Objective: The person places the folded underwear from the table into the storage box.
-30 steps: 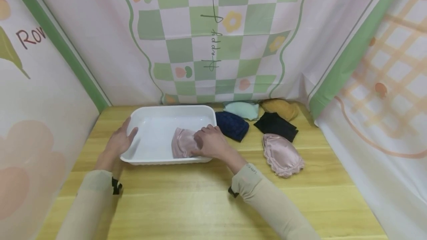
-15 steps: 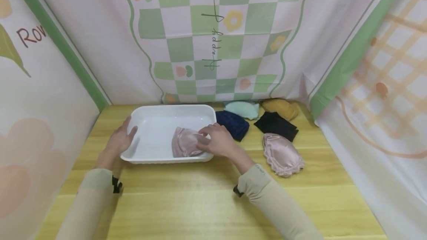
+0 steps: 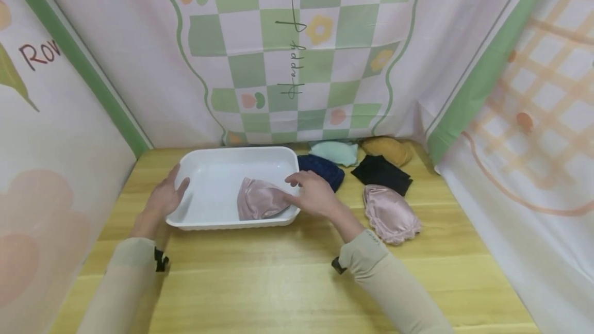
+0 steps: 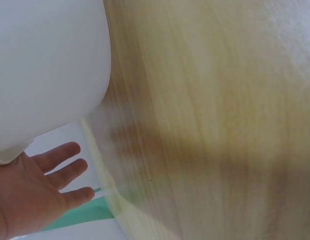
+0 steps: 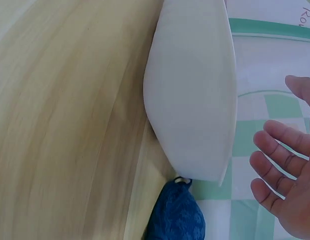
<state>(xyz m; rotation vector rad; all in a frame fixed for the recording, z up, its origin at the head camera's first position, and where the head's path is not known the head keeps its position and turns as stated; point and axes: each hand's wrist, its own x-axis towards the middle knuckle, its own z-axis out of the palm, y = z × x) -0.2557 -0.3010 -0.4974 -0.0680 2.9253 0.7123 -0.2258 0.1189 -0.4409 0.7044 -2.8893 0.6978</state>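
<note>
A folded pink satin bra (image 3: 262, 200) lies in the right front part of the white tray (image 3: 204, 223). My right hand (image 3: 315, 192) hovers over the tray's right rim beside the bra, fingers loosely bent. The right wrist view shows this hand (image 5: 290, 165) with fingers spread and nothing held. At the tray's left end is my left hand (image 3: 164, 195), thumb over the rim and fingers outside. In the left wrist view the fingers of this hand (image 4: 32, 195) stretch out nearly straight beside the rim; the thumb is hidden there.
Right of the tray lie a folded navy bra (image 3: 322, 171), a mint one (image 3: 334, 152), a mustard one (image 3: 387, 151), a black folded garment (image 3: 382, 174) and another pink satin bra (image 3: 392, 215). A printed curtain (image 3: 297, 66) hangs behind the wooden table (image 3: 260, 282).
My right hand has let go of the pink bra in the tray and drawn back to the right, its fingers loosening. My left hand stays at the tray's left rim.
</note>
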